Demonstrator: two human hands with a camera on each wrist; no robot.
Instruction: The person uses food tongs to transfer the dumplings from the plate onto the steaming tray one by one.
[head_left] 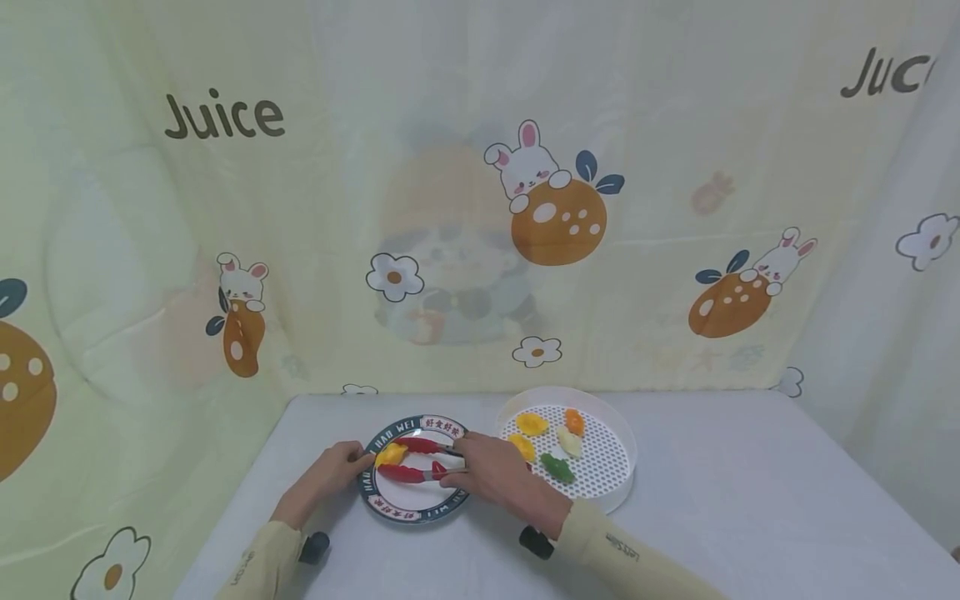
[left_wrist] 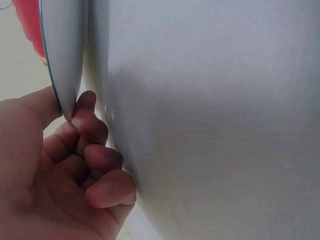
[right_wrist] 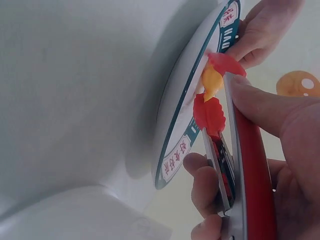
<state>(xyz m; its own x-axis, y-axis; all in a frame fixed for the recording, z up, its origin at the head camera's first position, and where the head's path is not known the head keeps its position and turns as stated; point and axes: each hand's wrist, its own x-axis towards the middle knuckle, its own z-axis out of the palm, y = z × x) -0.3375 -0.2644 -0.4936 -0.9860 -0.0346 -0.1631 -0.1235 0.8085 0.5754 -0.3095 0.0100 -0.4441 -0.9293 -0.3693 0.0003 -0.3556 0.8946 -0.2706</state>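
Observation:
My left hand (head_left: 336, 469) pinches the left rim of a round plate (head_left: 416, 514) with a dark green patterned border. In the left wrist view, the thumb lies on the plate's upper side with curled fingers below the edge. My right hand (head_left: 491, 473) grips a pair of red-tipped tongs (right_wrist: 252, 170) over the plate. A yellow piece (head_left: 392, 454), perhaps a dumpling-like toy food, lies at the plate's left side between the tong tips. In the right wrist view, the red tips stand on either side of the yellow piece (right_wrist: 212, 81).
Right of the plate stands a round white tray (head_left: 628, 467) with a perforated bottom. In it are yellow pieces (head_left: 532, 424), an orange piece (head_left: 574, 422), a pale piece (head_left: 569, 442) and a green piece (head_left: 557, 468). A printed curtain (head_left: 450, 200) hangs behind the white table (head_left: 712, 500).

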